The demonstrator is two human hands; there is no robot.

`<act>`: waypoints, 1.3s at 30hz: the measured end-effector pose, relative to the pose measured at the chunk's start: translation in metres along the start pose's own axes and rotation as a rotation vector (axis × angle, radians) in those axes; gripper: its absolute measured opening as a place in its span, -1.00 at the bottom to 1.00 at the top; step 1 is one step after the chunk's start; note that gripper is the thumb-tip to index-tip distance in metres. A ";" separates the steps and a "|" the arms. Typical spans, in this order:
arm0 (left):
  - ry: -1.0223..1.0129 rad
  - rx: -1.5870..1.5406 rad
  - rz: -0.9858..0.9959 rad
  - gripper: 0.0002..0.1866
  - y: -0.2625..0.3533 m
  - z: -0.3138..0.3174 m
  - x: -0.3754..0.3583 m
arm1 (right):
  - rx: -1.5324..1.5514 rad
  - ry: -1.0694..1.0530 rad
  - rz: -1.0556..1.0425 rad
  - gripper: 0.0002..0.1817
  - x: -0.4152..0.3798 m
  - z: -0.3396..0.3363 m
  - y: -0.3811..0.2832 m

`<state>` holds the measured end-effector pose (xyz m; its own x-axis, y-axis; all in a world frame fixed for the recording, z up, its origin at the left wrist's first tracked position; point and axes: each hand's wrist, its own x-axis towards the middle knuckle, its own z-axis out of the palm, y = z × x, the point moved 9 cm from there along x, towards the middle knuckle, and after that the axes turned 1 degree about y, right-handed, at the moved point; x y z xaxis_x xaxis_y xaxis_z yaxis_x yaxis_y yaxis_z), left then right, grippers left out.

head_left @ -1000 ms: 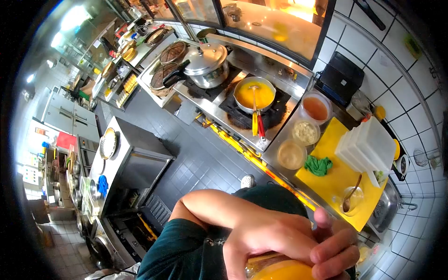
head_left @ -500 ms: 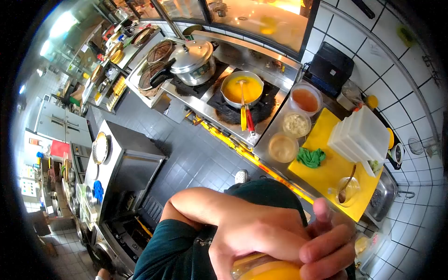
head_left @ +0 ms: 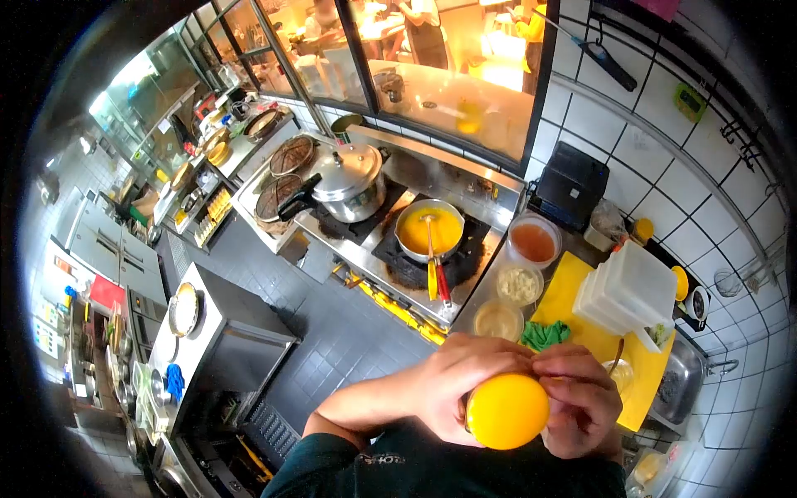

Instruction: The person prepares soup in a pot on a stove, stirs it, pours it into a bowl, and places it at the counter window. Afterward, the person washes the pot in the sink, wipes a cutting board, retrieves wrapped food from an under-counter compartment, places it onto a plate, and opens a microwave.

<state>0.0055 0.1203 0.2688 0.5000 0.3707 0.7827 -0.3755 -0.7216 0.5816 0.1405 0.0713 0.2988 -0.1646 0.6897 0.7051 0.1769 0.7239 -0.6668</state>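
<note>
Near the bottom centre, a round container with a yellow lid (head_left: 508, 411) is held close to the chest. My left hand (head_left: 444, 383) is wrapped round its side. The fingers of my right hand (head_left: 581, 400) are bent against the container's right edge. Beyond my hands, a pan of yellow liquid (head_left: 429, 230) stands on the stove, with a yellow-handled utensil in it and a red handle beside it. A green cloth (head_left: 545, 334) lies just past my right hand on the yellow cutting board (head_left: 573, 282).
A pressure cooker (head_left: 347, 183) stands left of the pan. Tubs with red liquid (head_left: 534, 241) and pale pieces (head_left: 520, 285) sit right of the stove. White stacked containers (head_left: 627, 286), a sink (head_left: 677, 386) and a steel counter (head_left: 212, 319) flank the floor. People stand behind the window.
The yellow-lidded container has risen into fuller view, its lid now facing the camera. Both hands have moved up with it. The view has tilted upward, showing more of the window.
</note>
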 end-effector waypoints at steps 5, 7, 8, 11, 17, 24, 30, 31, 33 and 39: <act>-0.021 0.157 -0.071 -0.31 -0.005 -0.005 0.004 | -0.120 0.009 0.048 -0.82 0.003 -0.002 -0.001; -0.010 0.232 -0.129 -0.38 -0.012 -0.005 0.002 | -0.161 0.008 0.099 -0.83 0.005 -0.003 0.001; -0.018 0.232 -0.144 -0.39 -0.014 -0.006 0.003 | -0.181 0.007 0.126 -0.84 0.005 -0.004 0.003; -0.043 0.236 -0.177 -0.41 -0.018 -0.008 0.004 | -0.208 0.014 0.132 -0.84 0.008 -0.004 0.008; -0.012 0.226 -0.068 -0.26 -0.021 -0.007 0.001 | -0.287 -0.018 0.136 -0.81 0.009 -0.007 0.016; -0.052 0.279 -0.067 -0.21 -0.025 -0.006 0.001 | -0.311 -0.026 0.133 -0.78 0.009 -0.010 0.024; -0.002 0.326 -0.070 -0.22 -0.026 -0.009 0.001 | -0.190 0.010 0.199 -0.79 0.011 -0.012 0.030; 0.000 0.333 -0.068 -0.23 -0.026 -0.010 0.000 | -0.228 -0.002 0.198 -0.80 0.012 -0.011 0.030; -0.003 0.328 -0.075 -0.24 -0.026 -0.009 0.000 | -0.257 -0.011 0.210 -0.81 0.012 -0.011 0.031; -0.025 0.389 -0.071 -0.24 -0.029 -0.006 -0.003 | -0.269 -0.013 0.256 -0.84 0.009 -0.014 0.035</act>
<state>0.0102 0.1433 0.2507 0.5346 0.4166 0.7353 -0.0183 -0.8641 0.5030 0.1589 0.1024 0.2850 -0.0944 0.8493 0.5194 0.4626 0.4994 -0.7325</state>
